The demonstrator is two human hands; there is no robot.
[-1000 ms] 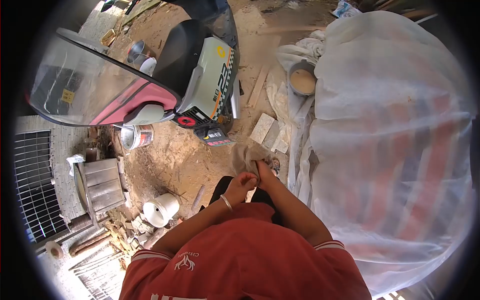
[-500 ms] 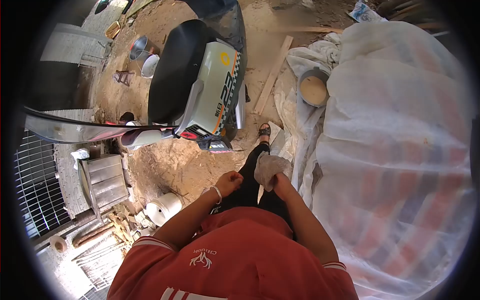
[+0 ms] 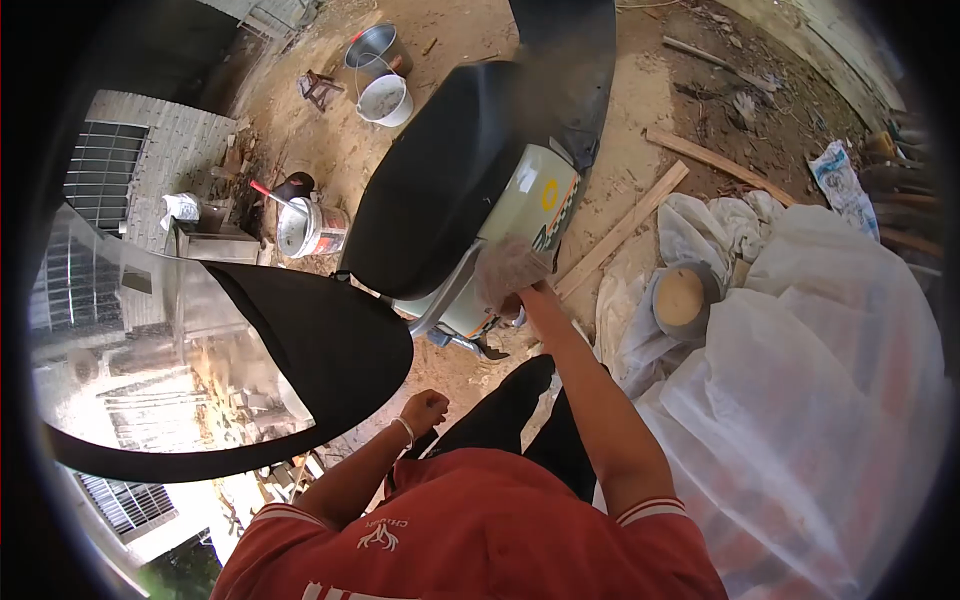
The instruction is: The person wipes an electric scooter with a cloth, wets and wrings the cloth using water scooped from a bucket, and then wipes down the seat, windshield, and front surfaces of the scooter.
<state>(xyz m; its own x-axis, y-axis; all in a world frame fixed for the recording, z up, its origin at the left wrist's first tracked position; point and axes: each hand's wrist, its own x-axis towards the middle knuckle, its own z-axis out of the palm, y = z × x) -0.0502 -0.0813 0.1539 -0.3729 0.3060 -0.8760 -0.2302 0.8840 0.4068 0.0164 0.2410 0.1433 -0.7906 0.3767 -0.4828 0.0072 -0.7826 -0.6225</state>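
My right hand (image 3: 528, 299) is stretched forward with a pale greyish rag (image 3: 508, 272) gripped in it. The rag is against or just above the side of an electric scooter (image 3: 440, 180), beside its grey grab rail (image 3: 447, 291); I cannot tell if it touches. Rag and fingers are slightly blurred, and the rag hides part of the side panel. The scooter has a long black seat and a pale panel with a checkered stripe. My left hand (image 3: 427, 410), fingers curled and seemingly holding nothing, stays low by my left thigh, with a white bracelet at the wrist.
A clear sheet with a black border (image 3: 320, 350) spans the left. Buckets (image 3: 385, 100) and a white pail (image 3: 312, 228) stand beyond the scooter. Planks (image 3: 625, 225) lie on the dirt. At right, a grey bucket of tan liquid (image 3: 682, 300) adjoins a plastic-covered heap (image 3: 800, 400).
My right hand has moved forward with the rag, from near my thigh to the scooter's side. The view has shifted; the scooter appears nearer and the black-bordered sheet looks larger.
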